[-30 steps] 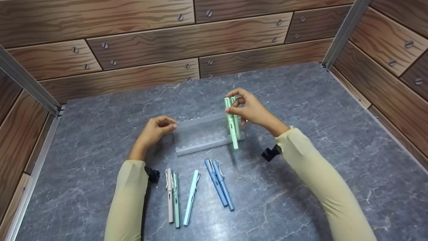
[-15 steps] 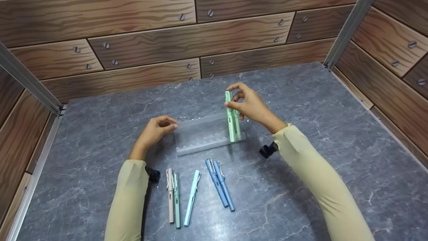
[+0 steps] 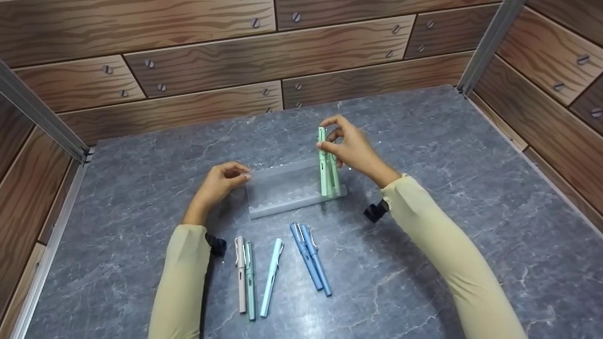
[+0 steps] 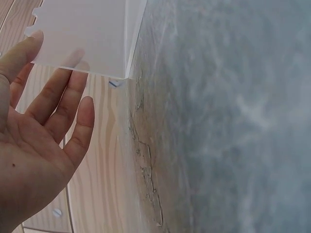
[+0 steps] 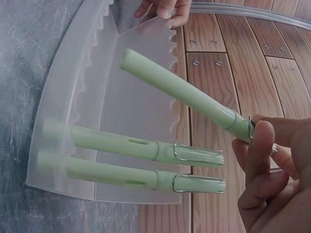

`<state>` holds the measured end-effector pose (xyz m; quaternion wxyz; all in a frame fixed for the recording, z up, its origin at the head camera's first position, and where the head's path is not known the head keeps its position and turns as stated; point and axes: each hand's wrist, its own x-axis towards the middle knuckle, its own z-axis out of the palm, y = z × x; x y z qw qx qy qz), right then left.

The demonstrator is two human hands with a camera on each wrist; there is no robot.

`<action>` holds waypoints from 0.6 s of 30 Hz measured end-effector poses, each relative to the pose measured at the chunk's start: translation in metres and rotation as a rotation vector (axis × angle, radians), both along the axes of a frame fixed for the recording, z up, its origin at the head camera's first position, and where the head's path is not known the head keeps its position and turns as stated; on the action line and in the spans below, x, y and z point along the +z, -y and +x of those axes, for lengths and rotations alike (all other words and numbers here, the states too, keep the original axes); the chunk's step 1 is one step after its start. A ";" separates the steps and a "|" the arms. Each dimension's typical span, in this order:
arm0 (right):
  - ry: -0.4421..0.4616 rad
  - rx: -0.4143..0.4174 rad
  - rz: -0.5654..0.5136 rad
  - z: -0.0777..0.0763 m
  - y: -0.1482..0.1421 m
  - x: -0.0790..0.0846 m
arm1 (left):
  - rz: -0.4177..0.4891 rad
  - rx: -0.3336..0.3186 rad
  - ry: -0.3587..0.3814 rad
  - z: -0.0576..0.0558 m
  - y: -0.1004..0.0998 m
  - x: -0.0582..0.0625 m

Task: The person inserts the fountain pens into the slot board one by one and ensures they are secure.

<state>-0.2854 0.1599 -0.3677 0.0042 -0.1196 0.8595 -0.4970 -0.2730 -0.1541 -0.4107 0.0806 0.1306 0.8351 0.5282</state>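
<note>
A translucent pen rack point(image 3: 282, 186) with notched edges stands mid-table. My left hand point(image 3: 217, 186) pinches its upper left corner; in the left wrist view, thumb and fingers lie on opposite sides of the clear panel point(image 4: 87, 39). My right hand point(image 3: 352, 146) pinches a light green pen point(image 3: 322, 174) near its clip end, above the rack's right part. In the right wrist view, this held pen point(image 5: 180, 94) slants with its clipless end over the rack. Two matching light green pens, an upper one point(image 5: 112, 139) and a lower one point(image 5: 112, 173), lie side by side in end slots.
In front of the rack lie a greyish pen point(image 3: 241, 278), a dark green pen point(image 3: 250, 282), a pale blue pen point(image 3: 271, 280) and two blue pens point(image 3: 305, 256). Wood-patterned walls point(image 3: 212, 66) border the grey marbled table point(image 3: 400, 282).
My right hand has lifted the light green pen slightly and moved it back, so its lower end has gone from in front of the rack to over its front ledge. The left hand stays put.
</note>
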 end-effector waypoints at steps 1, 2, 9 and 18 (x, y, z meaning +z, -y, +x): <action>-0.006 0.005 0.004 0.000 0.000 0.000 | 0.001 -0.001 -0.002 0.000 0.000 0.000; -0.011 0.009 0.009 0.001 0.001 -0.001 | 0.001 -0.002 -0.002 0.000 0.000 0.000; -0.067 0.013 0.071 0.002 0.004 -0.004 | 0.004 -0.003 0.000 -0.001 0.000 0.001; -0.153 0.002 0.143 0.003 0.006 -0.010 | -0.017 0.002 0.004 0.001 0.000 0.002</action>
